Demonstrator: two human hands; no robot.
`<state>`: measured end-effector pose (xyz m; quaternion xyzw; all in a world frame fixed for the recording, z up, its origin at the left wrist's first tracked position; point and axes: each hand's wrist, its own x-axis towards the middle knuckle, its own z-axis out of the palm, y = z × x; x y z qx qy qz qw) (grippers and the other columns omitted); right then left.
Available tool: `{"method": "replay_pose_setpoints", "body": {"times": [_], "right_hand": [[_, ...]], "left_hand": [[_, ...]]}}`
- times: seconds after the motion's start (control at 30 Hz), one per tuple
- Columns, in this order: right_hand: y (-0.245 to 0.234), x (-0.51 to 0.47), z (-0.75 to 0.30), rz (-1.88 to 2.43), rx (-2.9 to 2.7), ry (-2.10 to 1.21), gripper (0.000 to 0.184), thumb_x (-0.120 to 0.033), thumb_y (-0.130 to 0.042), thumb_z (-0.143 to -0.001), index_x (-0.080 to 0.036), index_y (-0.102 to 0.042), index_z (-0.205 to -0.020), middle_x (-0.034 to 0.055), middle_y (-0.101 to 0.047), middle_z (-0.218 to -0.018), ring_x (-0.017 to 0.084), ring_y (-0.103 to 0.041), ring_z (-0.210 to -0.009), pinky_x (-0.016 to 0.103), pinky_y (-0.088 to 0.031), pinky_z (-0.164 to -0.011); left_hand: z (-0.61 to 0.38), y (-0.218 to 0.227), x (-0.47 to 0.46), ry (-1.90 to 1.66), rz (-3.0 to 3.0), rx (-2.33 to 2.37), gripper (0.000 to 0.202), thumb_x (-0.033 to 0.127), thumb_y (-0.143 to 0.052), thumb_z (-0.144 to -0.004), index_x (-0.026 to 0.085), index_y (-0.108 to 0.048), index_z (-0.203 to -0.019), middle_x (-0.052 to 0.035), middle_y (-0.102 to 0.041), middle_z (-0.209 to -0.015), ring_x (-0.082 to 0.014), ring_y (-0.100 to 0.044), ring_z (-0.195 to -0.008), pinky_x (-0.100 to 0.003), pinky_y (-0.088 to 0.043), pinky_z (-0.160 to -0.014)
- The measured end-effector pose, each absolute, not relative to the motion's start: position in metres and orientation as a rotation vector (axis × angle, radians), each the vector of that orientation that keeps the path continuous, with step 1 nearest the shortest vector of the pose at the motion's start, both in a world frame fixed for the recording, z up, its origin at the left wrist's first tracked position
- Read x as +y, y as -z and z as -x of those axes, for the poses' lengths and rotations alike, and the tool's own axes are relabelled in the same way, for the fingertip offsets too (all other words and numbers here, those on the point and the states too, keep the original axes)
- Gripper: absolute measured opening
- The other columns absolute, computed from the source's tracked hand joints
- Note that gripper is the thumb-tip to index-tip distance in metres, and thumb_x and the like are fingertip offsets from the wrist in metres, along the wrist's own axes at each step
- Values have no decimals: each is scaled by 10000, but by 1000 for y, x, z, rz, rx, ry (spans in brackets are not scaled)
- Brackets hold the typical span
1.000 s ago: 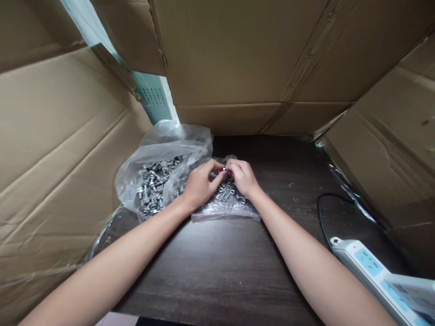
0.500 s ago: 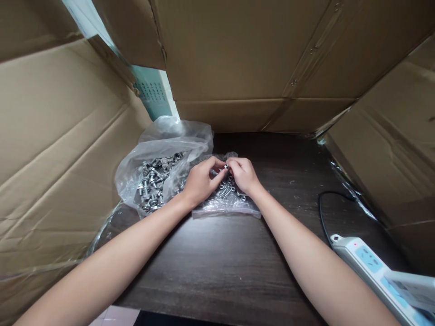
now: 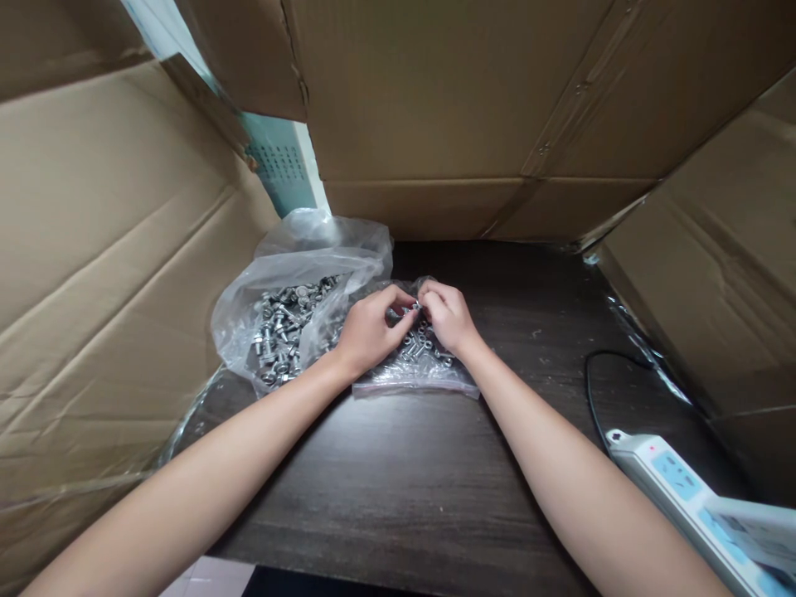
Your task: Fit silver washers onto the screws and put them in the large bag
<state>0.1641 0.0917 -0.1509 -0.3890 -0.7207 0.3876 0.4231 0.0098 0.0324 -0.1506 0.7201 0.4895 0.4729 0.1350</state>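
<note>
While the left hand (image 3: 373,330) and right hand (image 3: 450,318) pinch what's probably a small fastener (image 3: 416,306), I'd call it unfinished, with loads of loose hardware (image 3: 413,348) left on the bag (image 3: 418,385).

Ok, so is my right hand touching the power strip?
Apart: the head view shows your right hand by the small metal pieces, with dark table between it and the power strip.

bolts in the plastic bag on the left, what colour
Silvery grey; the bolts show best in the head view.
</note>
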Motion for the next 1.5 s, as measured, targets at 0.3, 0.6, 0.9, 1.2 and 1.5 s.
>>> {"method": "replay_pose_setpoints", "body": {"times": [0.3,0.6,0.9,1.2,1.5], "right_hand": [[149,89,-162,1017,-1820,-945,332,-399,-421,-848,-205,-434,-578,-2,-403,-561,150,-407,-586,305,-275,-579],[151,91,-163,1024,-1808,-996,361,-403,-454,-812,-211,-391,-513,-12,-377,-518,134,-374,-539,310,-258,-562],[150,90,-164,954,-1785,-946,224,-322,-428,-794,-203,-474,-610,-5,-438,-584,149,-419,-586,305,-296,-593],[151,91,-162,1023,-1850,-913,339,-371,-429,-816,-211,-381,-521,-11,-360,-530,137,-374,-560,303,-250,-559],[151,90,-163,960,-1776,-992,224,-341,-430,-796,-212,-468,-618,-4,-421,-580,163,-418,-613,299,-288,-579]], "left_hand": [[-10,151,34,-1386,-2052,1428,77,151,-681,-896,176,-664,-967,-12,-740,-893,-137,-690,-773,-233,-524,-674],[-9,153,34,-1386,-2053,1406,91,138,-702,-894,174,-680,-974,-12,-748,-891,-124,-688,-745,-222,-526,-666],[-10,151,34,-1398,-2039,1417,85,140,-699,-896,173,-680,-972,-8,-750,-912,-123,-691,-767,-215,-522,-665],[-10,153,34,-1390,-2049,1423,83,140,-698,-892,176,-678,-964,-9,-747,-902,-124,-689,-758,-220,-528,-667],[-10,151,33,-1378,-2038,1431,74,157,-681,-906,179,-677,-977,-14,-749,-914,-133,-693,-772,-232,-533,-683]]}}
